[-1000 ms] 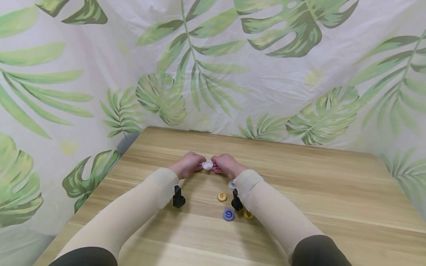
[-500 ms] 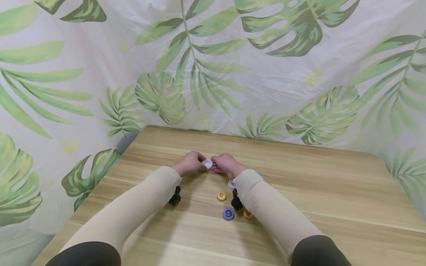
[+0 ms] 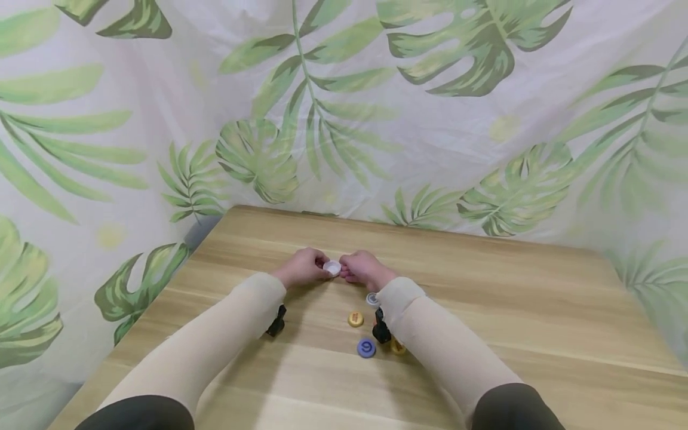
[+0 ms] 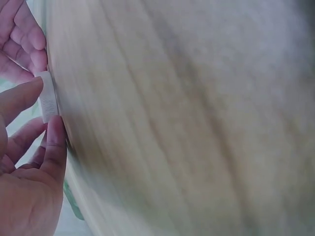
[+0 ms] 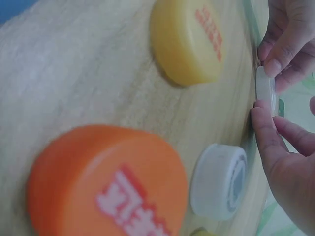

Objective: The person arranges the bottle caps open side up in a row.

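A white bottle cap [image 3: 332, 268] sits between both hands near the table's far side, its hollow side facing up. My left hand [image 3: 305, 267] pinches its rim between thumb and fingers; the grip shows clearly where the cap [image 4: 48, 98] stands edge-on in the left wrist view. On the opposite side is my right hand [image 3: 366, 268], its fingertips right at the rim. In the right wrist view the right hand [image 5: 295, 172] has its fingers extended, one tip against the lower end of the cap [image 5: 265, 88].
Nearer on the wooden table [image 3: 510, 310] lie a yellow cap [image 3: 355, 319], a blue cap [image 3: 366, 348] with a dark mark, and a second white cap [image 3: 372, 299]. Another yellow cap [image 3: 398, 346] shows beside the right sleeve. An orange cap [image 5: 108, 187] looms in the right wrist view.
My left fingers have shifted round the white cap's rim into a pinch, and the cap has moved slightly left. The right hand stays nearly in place.
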The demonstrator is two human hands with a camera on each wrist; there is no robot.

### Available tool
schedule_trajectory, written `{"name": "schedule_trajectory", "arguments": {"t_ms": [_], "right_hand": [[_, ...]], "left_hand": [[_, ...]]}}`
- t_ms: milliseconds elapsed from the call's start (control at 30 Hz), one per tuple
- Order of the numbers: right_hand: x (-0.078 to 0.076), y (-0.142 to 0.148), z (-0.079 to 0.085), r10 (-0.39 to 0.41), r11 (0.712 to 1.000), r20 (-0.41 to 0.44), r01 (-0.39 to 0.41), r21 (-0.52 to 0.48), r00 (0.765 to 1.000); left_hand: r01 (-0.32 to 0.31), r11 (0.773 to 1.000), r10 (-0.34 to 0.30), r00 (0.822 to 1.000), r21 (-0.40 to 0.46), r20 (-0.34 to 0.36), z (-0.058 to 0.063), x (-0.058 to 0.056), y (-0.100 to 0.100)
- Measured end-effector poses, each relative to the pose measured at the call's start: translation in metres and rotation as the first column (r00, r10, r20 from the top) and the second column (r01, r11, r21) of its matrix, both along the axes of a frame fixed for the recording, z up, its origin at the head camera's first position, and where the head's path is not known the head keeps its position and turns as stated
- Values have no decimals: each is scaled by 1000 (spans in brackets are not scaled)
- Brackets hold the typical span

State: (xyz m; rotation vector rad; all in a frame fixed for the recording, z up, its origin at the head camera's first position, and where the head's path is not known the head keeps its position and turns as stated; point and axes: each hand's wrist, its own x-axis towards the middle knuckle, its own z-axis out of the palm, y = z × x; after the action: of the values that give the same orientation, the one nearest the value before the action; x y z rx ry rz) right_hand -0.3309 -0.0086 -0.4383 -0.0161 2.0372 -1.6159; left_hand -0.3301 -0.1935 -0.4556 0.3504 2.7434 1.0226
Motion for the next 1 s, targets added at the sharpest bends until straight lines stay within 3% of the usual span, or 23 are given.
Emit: {"name": "schedule_trajectory", "arguments": {"t_ms": [333, 667, 833, 1000], "right_hand": [[0, 4, -7, -2, 1000, 6, 2, -18, 1000], [0, 2, -6, 48, 999, -13, -48, -19, 999], [-1, 1, -7, 47, 999, -10, -47, -21, 999], [-2, 1, -7, 41, 999, -6, -41, -23, 999]], "left_hand": [[-13, 1000, 12, 1000, 4, 18, -5, 1, -5], [34, 998, -35, 999, 47, 25, -3, -1, -2], [21, 999, -22, 999, 40, 25, -2, -2, -2], [1, 996, -7, 998, 86, 61, -3, -4, -3]]}}
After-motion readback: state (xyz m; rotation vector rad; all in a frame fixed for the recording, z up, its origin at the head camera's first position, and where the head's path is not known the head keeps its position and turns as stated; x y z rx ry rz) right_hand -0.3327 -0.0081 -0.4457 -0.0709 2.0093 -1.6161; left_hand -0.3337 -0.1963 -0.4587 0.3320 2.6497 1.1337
